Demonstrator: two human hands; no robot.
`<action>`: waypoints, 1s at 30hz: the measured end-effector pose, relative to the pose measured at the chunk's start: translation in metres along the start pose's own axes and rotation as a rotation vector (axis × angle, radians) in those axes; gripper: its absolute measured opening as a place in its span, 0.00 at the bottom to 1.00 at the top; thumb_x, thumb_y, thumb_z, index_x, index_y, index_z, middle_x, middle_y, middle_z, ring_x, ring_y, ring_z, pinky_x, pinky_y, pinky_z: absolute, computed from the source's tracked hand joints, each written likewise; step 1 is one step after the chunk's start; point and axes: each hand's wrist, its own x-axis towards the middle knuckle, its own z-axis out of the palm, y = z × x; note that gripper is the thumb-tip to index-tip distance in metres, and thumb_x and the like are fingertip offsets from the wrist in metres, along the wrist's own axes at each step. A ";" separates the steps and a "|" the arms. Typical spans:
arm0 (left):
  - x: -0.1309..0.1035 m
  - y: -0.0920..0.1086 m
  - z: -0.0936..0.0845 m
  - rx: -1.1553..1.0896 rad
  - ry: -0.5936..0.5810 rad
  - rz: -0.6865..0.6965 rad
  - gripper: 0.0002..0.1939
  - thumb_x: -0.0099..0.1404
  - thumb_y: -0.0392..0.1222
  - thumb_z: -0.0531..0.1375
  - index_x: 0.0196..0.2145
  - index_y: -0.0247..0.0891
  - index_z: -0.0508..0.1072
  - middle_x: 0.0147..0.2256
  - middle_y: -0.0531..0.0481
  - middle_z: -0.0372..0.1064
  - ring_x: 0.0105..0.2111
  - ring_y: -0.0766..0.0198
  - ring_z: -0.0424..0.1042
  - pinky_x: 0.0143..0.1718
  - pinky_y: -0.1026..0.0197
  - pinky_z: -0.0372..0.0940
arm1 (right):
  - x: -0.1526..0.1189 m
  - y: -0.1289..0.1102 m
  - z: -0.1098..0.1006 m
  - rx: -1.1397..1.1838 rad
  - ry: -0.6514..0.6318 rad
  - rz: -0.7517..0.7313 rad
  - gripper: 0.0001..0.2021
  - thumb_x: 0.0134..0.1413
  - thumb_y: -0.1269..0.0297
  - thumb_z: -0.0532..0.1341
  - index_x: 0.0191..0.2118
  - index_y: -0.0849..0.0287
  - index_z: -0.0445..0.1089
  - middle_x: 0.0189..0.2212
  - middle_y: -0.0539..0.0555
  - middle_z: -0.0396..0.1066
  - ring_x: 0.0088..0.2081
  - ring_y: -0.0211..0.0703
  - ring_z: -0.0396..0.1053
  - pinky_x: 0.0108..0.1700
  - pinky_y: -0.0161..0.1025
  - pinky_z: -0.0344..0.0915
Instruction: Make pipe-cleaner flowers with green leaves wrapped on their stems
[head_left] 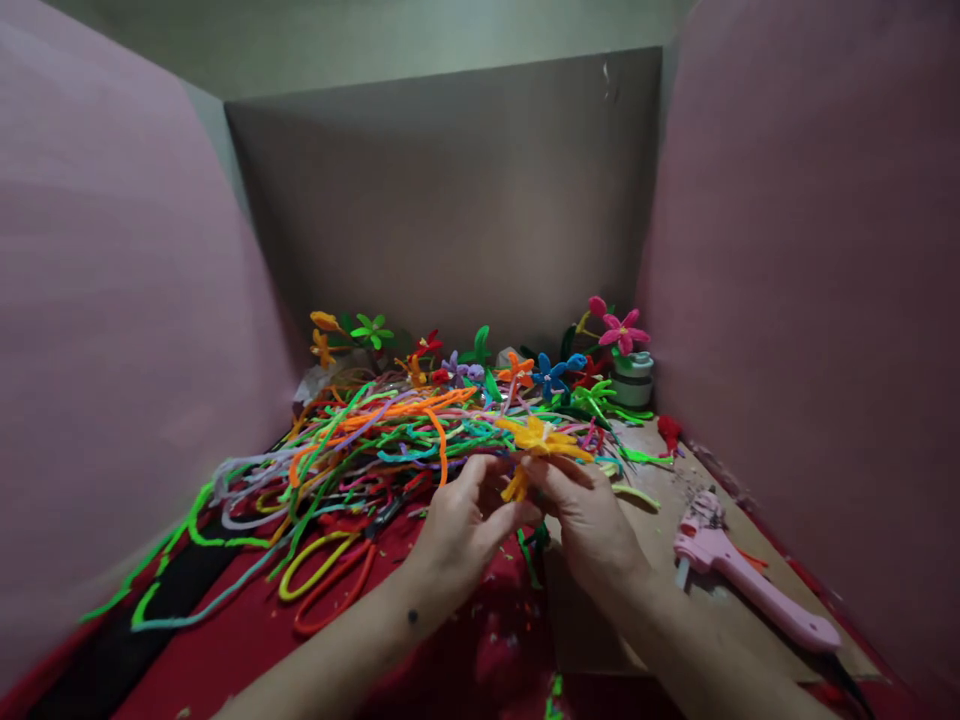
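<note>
A yellow pipe-cleaner flower (541, 436) with a pale centre is held between both hands, its petals spread above the fingers. My left hand (469, 525) has its fingers closed on the lower part of the flower, near a short yellow piece that hangs down. My right hand (592, 510) pinches the flower from the right side, thumb and fingertips just under the petals. Just behind the hands lies a large tangled heap of coloured pipe cleaners (360, 430).
A pink glue gun (757, 585) lies on a cardboard sheet (600, 630) at the right. Scissors with red and yellow handles (337, 590) rest on the red cloth at left. Finished flowers and a small jar (632, 382) line the back; pink panels stand at both sides.
</note>
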 end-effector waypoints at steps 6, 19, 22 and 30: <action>-0.004 -0.017 0.011 0.754 0.090 0.324 0.10 0.65 0.39 0.47 0.37 0.34 0.66 0.30 0.44 0.70 0.27 0.62 0.69 0.27 0.62 0.61 | -0.006 0.019 0.002 -0.048 0.004 -0.072 0.05 0.45 0.64 0.64 0.31 0.56 0.76 0.26 0.48 0.74 0.30 0.38 0.68 0.38 0.36 0.63; -0.005 -0.002 -0.002 -0.576 -0.011 -0.279 0.07 0.59 0.42 0.57 0.28 0.35 0.66 0.15 0.61 0.50 0.14 0.77 0.45 0.15 0.72 0.43 | -0.007 0.012 0.008 -0.147 -0.207 -0.082 0.09 0.48 0.63 0.63 0.38 0.54 0.75 0.32 0.50 0.75 0.35 0.41 0.68 0.43 0.39 0.63; -0.008 -0.005 -0.007 -0.804 -0.133 -0.347 0.07 0.59 0.42 0.58 0.29 0.35 0.67 0.14 0.61 0.53 0.11 0.79 0.42 0.13 0.72 0.40 | -0.006 0.016 0.006 -0.051 -0.231 -0.017 0.09 0.46 0.64 0.64 0.36 0.56 0.76 0.30 0.50 0.75 0.33 0.41 0.69 0.39 0.38 0.64; -0.010 -0.017 -0.011 -0.888 -0.345 -0.393 0.12 0.62 0.47 0.54 0.27 0.36 0.64 0.15 0.63 0.49 0.10 0.78 0.36 0.11 0.71 0.43 | -0.007 0.022 0.006 0.128 -0.146 0.127 0.06 0.36 0.68 0.69 0.27 0.57 0.77 0.22 0.47 0.73 0.25 0.35 0.67 0.34 0.34 0.63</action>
